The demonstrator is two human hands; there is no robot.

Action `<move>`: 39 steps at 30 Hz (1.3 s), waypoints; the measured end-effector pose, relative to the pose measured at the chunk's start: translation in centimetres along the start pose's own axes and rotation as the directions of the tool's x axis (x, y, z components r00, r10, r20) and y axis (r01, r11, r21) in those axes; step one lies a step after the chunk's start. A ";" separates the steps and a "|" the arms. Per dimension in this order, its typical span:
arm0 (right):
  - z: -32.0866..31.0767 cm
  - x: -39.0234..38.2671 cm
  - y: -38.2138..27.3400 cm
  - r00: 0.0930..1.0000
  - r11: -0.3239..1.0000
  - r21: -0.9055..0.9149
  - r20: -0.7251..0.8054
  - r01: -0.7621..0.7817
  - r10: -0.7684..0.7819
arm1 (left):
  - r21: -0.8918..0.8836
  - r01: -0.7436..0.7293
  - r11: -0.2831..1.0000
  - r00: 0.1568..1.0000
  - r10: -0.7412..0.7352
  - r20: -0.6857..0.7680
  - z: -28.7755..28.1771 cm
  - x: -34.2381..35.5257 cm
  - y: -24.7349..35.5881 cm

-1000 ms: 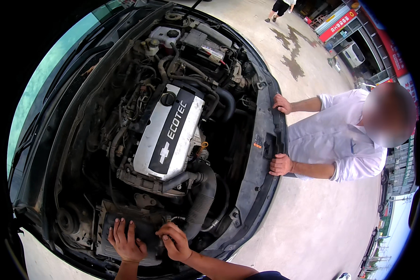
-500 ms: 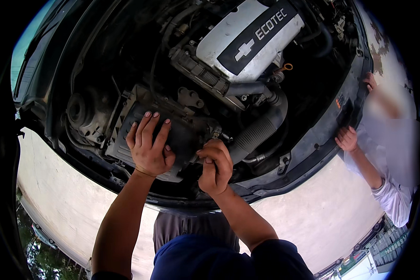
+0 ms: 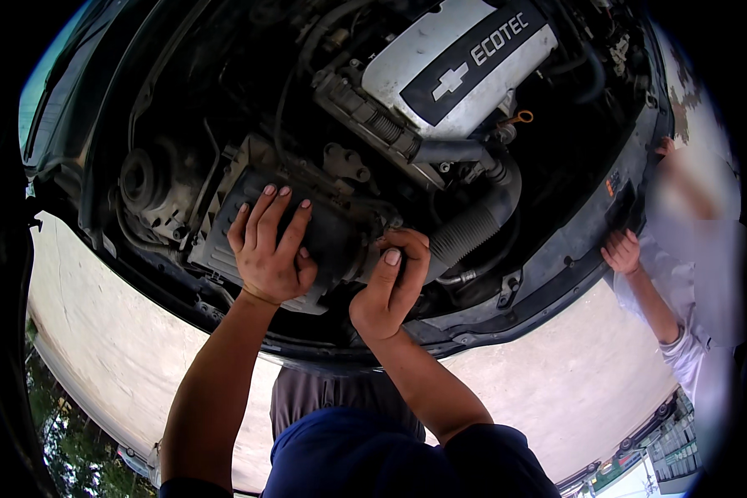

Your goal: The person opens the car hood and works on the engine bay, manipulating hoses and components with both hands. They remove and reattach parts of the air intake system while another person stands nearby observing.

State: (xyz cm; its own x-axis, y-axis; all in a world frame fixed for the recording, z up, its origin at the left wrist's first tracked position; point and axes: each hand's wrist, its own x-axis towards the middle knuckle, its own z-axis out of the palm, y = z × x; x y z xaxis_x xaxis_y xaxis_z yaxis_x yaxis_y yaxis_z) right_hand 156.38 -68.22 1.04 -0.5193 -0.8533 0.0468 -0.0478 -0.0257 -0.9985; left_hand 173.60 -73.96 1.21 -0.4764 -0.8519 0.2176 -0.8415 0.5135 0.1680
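Note:
My left hand (image 3: 271, 255) lies spread on the ribbed black lid of the air filter box (image 3: 241, 212), fingertips pointing away from me. My right hand (image 3: 390, 282) is curled at the box's right side, where the corrugated intake hose (image 3: 465, 239) meets it. Its thumb and index finger press close together, and the other fingers bend behind them. Whatever sits between those fingers is hidden from view. The hose bends up from there toward the engine with its silver-and-black cover (image 3: 465, 66).
An orange dipstick ring (image 3: 523, 117) stands beside the engine cover. On the left is a round strut mount (image 3: 141, 174). The car's front panel (image 3: 548, 278) curves along the near side. At the right, another person's hand (image 3: 622, 251) rests on that panel.
My right hand has shifted slightly up and to the right, and its thumb is straighter. My left hand stays on the box lid. The whole view has shifted a little.

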 end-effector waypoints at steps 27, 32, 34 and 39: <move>-4.3 11.5 -6.3 0.113 0.165 -0.154 0.965 0.974 0.236 | -0.062 0.047 0.997 0.997 -0.051 -0.059 0.0 -0.9 -0.1; -4.2 11.4 -5.4 0.378 0.331 -0.685 0.668 0.649 0.641 | -0.067 0.046 0.997 0.994 -0.052 -0.091 0.4 -1.4 -0.4; -4.7 11.9 -4.6 0.344 0.482 -0.851 0.525 0.207 0.779 | -0.074 0.037 0.997 0.992 -0.046 -0.117 0.6 -1.2 -0.3; -2.4 12.6 -6.8 0.082 0.198 -0.879 0.181 -0.434 0.980 | -0.134 0.022 0.991 0.993 -0.037 -0.115 -0.7 -1.1 -0.1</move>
State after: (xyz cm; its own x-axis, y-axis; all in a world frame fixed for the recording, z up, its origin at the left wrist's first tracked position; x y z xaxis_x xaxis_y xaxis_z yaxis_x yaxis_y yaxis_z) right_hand 148.08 -77.57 8.47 0.0648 -0.1888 -0.9799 -0.5336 0.8232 -0.1939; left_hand 174.34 -73.02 1.67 -0.4120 -0.8529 0.3206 -0.8099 0.5040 0.3001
